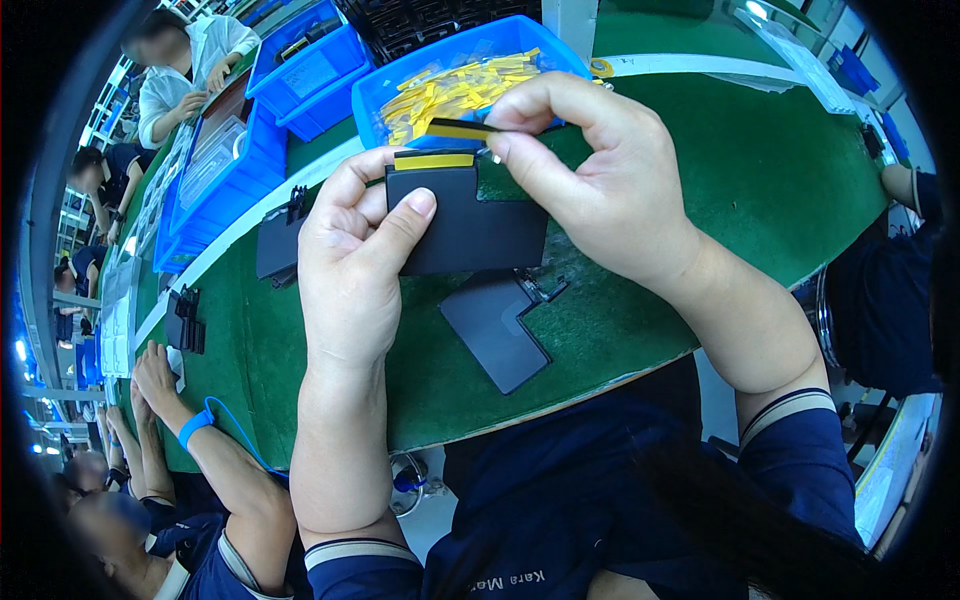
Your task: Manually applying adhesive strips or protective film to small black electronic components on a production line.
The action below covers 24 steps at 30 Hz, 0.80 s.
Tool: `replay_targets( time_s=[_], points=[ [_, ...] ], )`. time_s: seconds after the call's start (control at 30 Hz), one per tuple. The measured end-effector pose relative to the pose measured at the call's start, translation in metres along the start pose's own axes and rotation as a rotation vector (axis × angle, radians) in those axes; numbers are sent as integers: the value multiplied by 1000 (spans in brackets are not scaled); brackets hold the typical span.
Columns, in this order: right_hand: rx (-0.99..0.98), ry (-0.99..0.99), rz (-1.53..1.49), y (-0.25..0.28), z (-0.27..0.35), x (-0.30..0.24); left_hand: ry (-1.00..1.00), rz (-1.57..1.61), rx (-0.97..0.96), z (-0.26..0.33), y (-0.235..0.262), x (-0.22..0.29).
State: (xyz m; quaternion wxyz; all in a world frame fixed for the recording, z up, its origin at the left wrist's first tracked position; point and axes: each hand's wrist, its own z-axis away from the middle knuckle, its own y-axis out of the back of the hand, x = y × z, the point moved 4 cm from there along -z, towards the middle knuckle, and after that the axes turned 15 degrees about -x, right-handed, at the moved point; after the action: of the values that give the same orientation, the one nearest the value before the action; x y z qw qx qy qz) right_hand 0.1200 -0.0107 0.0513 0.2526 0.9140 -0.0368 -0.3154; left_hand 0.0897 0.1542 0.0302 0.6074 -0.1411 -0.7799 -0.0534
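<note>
Between its thumb and fingers, my left hand (350, 245) grips a flat black L-shaped pack (475, 237), which looks like a battery. A yellow strip (433, 161) runs along the pack's upper edge. Just above, my right hand (615, 185) pinches a narrow black-and-yellow strip (457, 129) by its right end, and that strip's free end points left over the pack. Below the hands, a second black L-shaped pack (495, 335) lies flat on the green tabletop (620, 335), with a small wired connector at its upper right corner.
Behind my hands stands a blue bin (366, 108) heaped with yellow strips. More blue bins (225, 190) line the left, near stacked black packs (279, 240) and another small stack (185, 322). A co-worker's arm (220, 445) with a blue wrist strap reaches in at lower left.
</note>
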Motion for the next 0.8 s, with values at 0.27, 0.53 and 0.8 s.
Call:
replay_targets(
  time_s=[0.27,0.53,0.8],
  points=[
    [-46,-28,-67,-4,1,3,2,18,-1,0,2,-3],
    [-9,19,19,-2,0,1,-5,-9,5,1,-4,1],
    [1,-46,-53,-3,-1,4,-23,-4,15,1,-2,1]
  ],
)
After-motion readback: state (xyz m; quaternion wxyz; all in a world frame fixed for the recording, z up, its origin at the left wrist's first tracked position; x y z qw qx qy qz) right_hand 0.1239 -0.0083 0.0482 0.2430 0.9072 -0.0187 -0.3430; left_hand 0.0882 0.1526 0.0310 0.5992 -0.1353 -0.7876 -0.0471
